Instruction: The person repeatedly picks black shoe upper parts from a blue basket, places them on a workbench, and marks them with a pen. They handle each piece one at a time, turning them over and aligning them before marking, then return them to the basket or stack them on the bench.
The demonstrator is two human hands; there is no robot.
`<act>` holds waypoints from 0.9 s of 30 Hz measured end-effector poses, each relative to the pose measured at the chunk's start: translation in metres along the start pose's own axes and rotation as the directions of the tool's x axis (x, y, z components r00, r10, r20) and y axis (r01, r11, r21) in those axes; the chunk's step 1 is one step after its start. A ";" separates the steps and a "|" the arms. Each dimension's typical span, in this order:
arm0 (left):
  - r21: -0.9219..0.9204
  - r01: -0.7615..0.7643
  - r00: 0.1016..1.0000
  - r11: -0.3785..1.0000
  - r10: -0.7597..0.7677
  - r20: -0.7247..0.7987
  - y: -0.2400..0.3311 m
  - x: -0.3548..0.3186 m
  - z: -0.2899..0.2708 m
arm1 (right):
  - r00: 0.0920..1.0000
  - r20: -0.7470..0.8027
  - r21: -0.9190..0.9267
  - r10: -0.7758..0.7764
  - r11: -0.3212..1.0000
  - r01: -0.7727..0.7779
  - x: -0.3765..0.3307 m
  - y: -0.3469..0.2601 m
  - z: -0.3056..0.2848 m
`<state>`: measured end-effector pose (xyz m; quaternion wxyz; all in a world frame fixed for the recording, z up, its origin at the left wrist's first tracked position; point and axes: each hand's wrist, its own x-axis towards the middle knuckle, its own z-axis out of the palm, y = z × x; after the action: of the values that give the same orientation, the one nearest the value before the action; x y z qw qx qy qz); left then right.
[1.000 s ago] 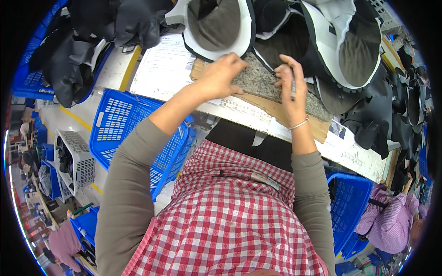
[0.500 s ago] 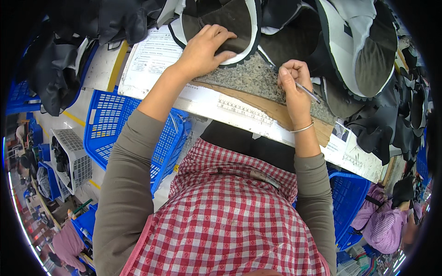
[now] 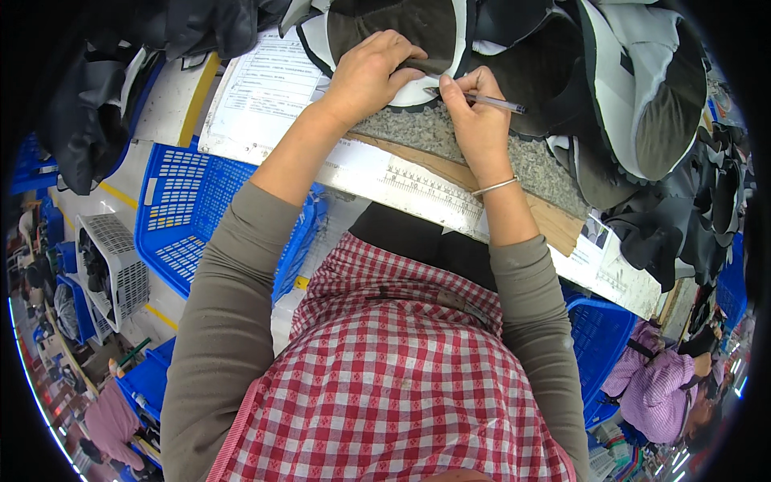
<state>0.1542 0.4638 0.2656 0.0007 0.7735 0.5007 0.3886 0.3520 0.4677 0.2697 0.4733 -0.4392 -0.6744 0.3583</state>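
Note:
Across the lower part of a shoe upper (image 3: 430,28), dark inside with a white rim and black toothed edge, lies my left hand (image 3: 368,79). Its fingers rest on the dark face, and the thumb is stretched out apart from them. A slim clear pen (image 3: 499,104) is pinched in my right hand (image 3: 482,120). The pen's tip is at the white lower rim, close beside the left thumb. Beneath the upper is a speckled grey stone slab (image 3: 422,130) with a wooden strip (image 3: 438,166) along its near side.
More black and white uppers (image 3: 602,88) are heaped on the right, with black pieces (image 3: 80,120) at far left. A printed sheet (image 3: 269,76) and a ruler scale (image 3: 426,186) lie on the bench. Blue baskets (image 3: 181,189) stand below; another person (image 3: 658,394) is at lower right.
My right hand has moved left and up, bringing the pen from beside the slab to the white rim. My left hand still lies on the upper, a little further right in view.

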 end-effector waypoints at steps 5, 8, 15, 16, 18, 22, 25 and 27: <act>-0.007 -0.013 1.000 1.000 0.013 -0.021 -0.002 -0.001 0.002 | 0.998 0.048 -0.033 0.030 0.999 -0.029 -0.005 -0.006 -0.002; -0.010 -0.013 1.000 1.000 0.013 -0.028 -0.002 0.000 0.000 | 0.998 0.061 -0.025 0.020 1.000 -0.018 -0.004 -0.007 -0.002; -0.018 -0.021 0.999 1.000 0.020 -0.037 -0.003 -0.006 0.006 | 1.000 0.025 0.051 0.008 0.999 -0.010 -0.006 0.000 -0.004; -0.017 -0.055 0.997 0.998 0.054 -0.061 -0.008 -0.005 0.007 | 1.000 0.026 0.095 0.007 0.995 -0.010 -0.005 0.000 -0.005; -0.074 -0.056 0.998 0.996 0.052 -0.046 -0.020 0.004 0.007 | 0.998 -0.021 0.167 0.063 0.984 -0.059 -0.005 -0.003 -0.009; 0.139 -0.044 0.996 0.989 0.054 -0.075 -0.052 0.055 0.000 | 0.995 0.048 0.306 0.085 0.947 -0.096 -0.004 -0.011 -0.011; 0.104 -0.188 0.964 0.977 0.203 -0.169 -0.053 0.090 -0.004 | 0.996 0.059 0.251 0.071 0.964 -0.084 -0.006 -0.015 -0.014; 0.046 -0.322 0.904 0.946 0.321 -0.283 -0.055 0.095 -0.023 | 0.995 0.064 0.255 0.077 0.963 -0.091 -0.007 -0.017 -0.015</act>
<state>0.1169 0.5560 0.3177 -0.1350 0.7810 0.3607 0.4917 0.3631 0.4561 0.2872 0.4924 -0.3923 -0.6154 0.4742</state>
